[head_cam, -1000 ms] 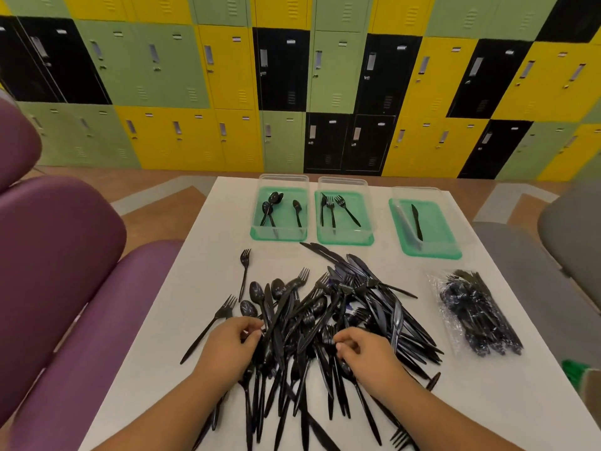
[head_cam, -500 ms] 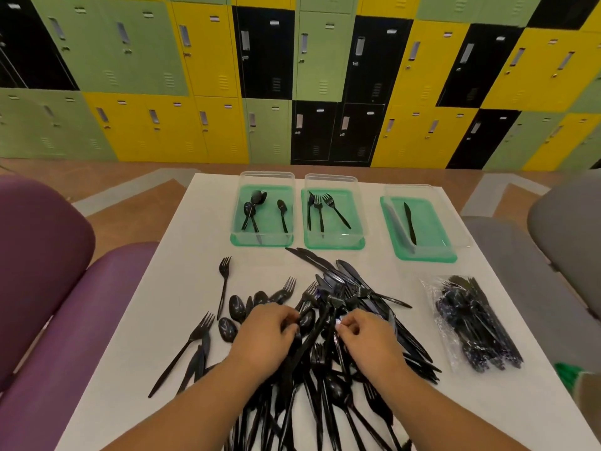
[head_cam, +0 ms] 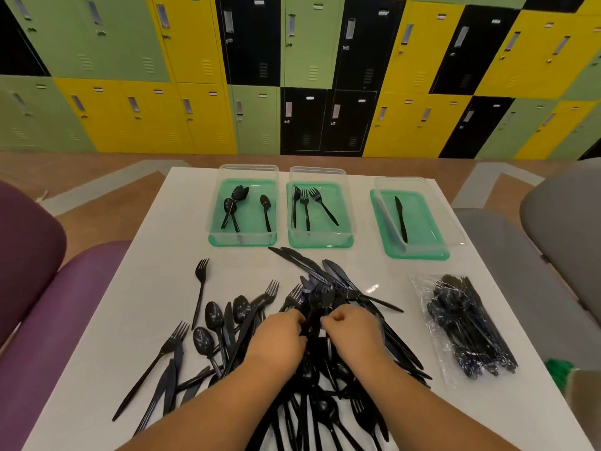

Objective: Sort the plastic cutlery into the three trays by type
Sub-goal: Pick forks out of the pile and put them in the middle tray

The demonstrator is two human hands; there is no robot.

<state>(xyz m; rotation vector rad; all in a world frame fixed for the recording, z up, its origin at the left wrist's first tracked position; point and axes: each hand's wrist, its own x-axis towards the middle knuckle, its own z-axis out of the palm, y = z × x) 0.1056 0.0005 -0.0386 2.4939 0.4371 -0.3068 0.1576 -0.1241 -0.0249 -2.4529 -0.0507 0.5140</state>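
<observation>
No text is readable (locker plates (head_cam: 349,29) too blurred).

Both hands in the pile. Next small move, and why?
Probably lift one piece clear of the cutlery pile. The left hand and right hand both pinch tangled pieces at its middle, and which type they hold is unclear until separated.
</observation>
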